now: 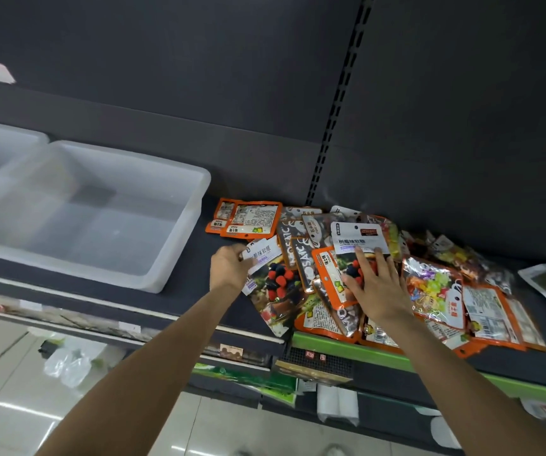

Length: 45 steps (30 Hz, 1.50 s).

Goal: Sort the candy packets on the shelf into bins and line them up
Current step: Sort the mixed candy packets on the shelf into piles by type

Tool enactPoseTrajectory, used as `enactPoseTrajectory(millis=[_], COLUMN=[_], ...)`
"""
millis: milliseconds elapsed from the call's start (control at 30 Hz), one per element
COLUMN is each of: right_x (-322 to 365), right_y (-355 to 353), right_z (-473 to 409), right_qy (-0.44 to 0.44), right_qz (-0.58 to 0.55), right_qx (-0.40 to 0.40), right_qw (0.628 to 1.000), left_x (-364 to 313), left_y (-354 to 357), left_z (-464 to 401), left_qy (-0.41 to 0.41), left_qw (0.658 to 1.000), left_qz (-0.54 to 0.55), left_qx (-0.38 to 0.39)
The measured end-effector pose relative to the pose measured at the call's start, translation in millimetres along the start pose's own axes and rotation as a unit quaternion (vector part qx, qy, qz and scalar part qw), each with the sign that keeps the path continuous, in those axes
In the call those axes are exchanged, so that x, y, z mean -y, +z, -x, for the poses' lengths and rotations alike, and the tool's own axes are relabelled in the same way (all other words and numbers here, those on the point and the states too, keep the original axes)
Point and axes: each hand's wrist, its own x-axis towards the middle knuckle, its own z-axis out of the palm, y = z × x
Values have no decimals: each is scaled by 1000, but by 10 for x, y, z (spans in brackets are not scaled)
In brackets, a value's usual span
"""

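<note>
Both my forearms reach up from the bottom of the frame toward the dark shelf [179, 284]. My left hand [230, 268], at centre frame, curls its fingers around the white top edge of a berry candy packet [273, 284]. My right hand [375, 286], just right of it, lies with fingers spread and fairly straight on a second berry packet [360, 240] atop the heap of candy packets [429, 284]. A clear bin [196, 205] sits at left, another bin [8, 136] beyond it at the left edge.
</note>
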Motion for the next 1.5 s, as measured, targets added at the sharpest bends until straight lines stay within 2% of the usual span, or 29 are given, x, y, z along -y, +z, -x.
enactPoseTrajectory(millis=[133,200,267,367,433,500,567,633,667,733,800,867,933,1000,1067,1100,1200,1300,1400,1500], right_x=[22,38,30,-7,-45,-75,-118,-159,-181,-192,-179,-150,-101,-52,-20,-11,-2,16,24,16], right_y=[-3,-11,-40,-222,-364,-463,-499,-524,-512,-438,-284,-147,-86,-80,-89,-91,-84,-84,-85,-119], right_z=[4,13,2,36,105,182,241,296,308,289,218,152,109,87,77,77,64,71,76,49], right_qy=[1,4,6,-7,3,18,24,12,-12,-74,-102,-90,-75,-65,-60,-58,-53,-49,-45,-41], right_qz=[12,13,-9,-148,-299,-396,-425,-382,-334,-201,-77,-19,1,22,30,29,28,30,31,-4], right_qx=[-4,3,23,22,-11,-45,-116,-197,-216,-165,-45,19,12,3,7,9,17,13,11,19], right_qw=[1000,1000,1000,989,954,917,898,903,917,963,991,996,997,998,998,998,998,998,998,999], left_x=[-76,-225,-479,-872,-1095,-1278,-1388,-1408,-1377,-1275,-1103,-841,-534,-272,-104,-60,-33,-56,-186,-527], left_y=[-261,-352,-383,-308,-231,-119,78,319,452,597,559,424,242,77,-22,-45,-87,-180,-352,-528], left_z=[58,110,195,287,293,272,248,234,212,198,200,184,157,132,129,133,133,108,126,180], left_qy=[37,86,175,268,296,306,265,187,154,135,146,150,125,58,-7,-18,1,42,119,235], left_qw=[996,992,982,963,953,948,959,964,962,964,972,979,972,951,938,939,951,973,979,958], left_qz=[36,66,57,34,66,82,98,131,143,89,-1,-76,-182,-278,-298,-294,-293,-226,-165,-164], left_qx=[-68,-59,-33,-6,-9,-15,39,134,174,211,183,115,80,126,176,177,102,28,0,9])
